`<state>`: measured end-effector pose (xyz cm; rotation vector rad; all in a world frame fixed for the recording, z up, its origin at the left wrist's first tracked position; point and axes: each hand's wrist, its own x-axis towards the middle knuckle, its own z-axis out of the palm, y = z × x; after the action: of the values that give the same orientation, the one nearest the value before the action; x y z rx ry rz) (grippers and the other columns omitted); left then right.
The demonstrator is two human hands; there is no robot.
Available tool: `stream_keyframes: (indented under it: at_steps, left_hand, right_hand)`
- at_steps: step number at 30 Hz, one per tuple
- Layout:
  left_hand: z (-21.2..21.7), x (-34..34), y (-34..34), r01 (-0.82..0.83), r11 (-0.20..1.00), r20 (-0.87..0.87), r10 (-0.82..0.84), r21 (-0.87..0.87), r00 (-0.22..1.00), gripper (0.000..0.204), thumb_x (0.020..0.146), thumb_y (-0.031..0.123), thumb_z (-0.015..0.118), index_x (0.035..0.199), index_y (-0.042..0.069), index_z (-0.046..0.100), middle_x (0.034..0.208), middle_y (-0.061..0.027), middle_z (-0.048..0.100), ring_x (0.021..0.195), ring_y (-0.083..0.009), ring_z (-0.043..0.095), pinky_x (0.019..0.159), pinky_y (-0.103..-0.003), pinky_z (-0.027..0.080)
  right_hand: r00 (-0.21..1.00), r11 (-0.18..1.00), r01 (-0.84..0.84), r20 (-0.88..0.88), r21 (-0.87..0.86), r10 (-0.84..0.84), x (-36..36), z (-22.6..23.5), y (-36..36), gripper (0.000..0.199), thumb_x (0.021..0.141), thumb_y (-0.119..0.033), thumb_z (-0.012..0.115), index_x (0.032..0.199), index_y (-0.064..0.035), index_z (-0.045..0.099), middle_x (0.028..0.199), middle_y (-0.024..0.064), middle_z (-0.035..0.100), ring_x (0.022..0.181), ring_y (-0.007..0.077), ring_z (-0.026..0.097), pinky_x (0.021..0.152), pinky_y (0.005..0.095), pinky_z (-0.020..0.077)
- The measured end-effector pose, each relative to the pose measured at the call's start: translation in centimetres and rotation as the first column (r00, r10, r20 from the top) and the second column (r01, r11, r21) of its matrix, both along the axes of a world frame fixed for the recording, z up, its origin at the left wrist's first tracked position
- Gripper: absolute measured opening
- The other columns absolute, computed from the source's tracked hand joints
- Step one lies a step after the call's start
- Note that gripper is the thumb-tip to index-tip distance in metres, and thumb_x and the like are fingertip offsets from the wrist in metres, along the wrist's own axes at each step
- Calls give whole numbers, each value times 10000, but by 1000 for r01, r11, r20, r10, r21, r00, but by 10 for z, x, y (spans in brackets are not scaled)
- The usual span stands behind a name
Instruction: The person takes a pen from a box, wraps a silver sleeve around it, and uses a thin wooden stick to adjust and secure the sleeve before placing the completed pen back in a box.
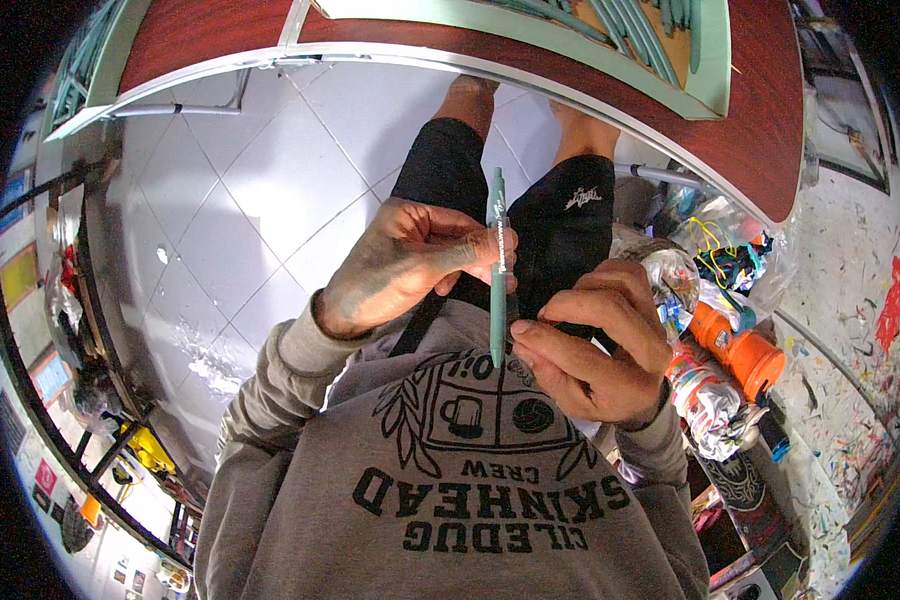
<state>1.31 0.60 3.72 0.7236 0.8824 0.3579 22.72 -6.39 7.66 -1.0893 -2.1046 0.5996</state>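
My left hand (410, 255) pinches a slim sage-green pen (498, 290) between thumb and fingers. White printing runs along its barrel, and the pen stands nearly upright in view, its tapered end towards my body. Beside that lower end is my right hand (600, 345), its fingers loosely bent with a gap between them. The fingertips are close to the pen; whether they touch it is hard to see. Nothing shows in the right hand. Both hands are above my lap, in front of my grey sweatshirt (490, 510).
Ahead is a dark red tabletop (390, 65) with a pale metal edge. A light green tray (712, 75) of similar pens stands on it at the right, another tray (115, 55) at the far left. An orange container (745, 350) and plastic bags lie at my right.
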Motion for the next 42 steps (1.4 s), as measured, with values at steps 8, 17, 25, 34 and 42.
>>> stream_keyframes:
  at_steps: [8,17,25,34,42]
  left_hand:
    - [0,-1,4,22,1000,14,-22,15,1000,264,915,244,697,985,-10,717,837,-72,739,708,-67,669,499,-179,360]
    - [-1,-1,5,30,998,0,-30,50,1000,273,919,252,691,984,-12,718,822,-82,740,653,-57,642,486,-177,343]
    - [-2,0,4,1,1000,-11,-1,17,1000,246,909,221,697,970,-15,722,798,-69,738,640,-34,619,477,-178,327]
    - [2,5,-3,0,991,-60,8,137,998,225,877,259,723,904,36,740,674,19,656,522,-17,438,470,-207,298]
    - [-4,6,-7,-59,993,-39,63,103,997,234,897,192,714,905,-42,707,776,-40,694,677,-57,595,622,-204,470]
  right_hand:
    - [999,999,38,-17,17,-38,-6,1,-3,270,603,-85,801,869,-80,755,791,33,601,724,220,533,646,375,443]
    - [1000,992,4,-28,126,0,-7,-5,-4,313,610,-99,787,917,-79,727,873,43,609,639,215,547,551,354,415]
    - [1000,1000,1,-14,17,-1,-7,9,-2,344,656,-129,784,984,-59,710,851,67,610,658,239,556,592,357,454]
    - [820,585,18,-323,-811,-472,-7,-12,3,304,837,-109,773,1082,-42,607,876,-14,593,780,42,539,682,200,437]
    - [808,448,-151,-371,-881,-459,-6,-17,8,239,841,-64,761,1042,-36,634,922,11,630,806,65,575,753,214,482]
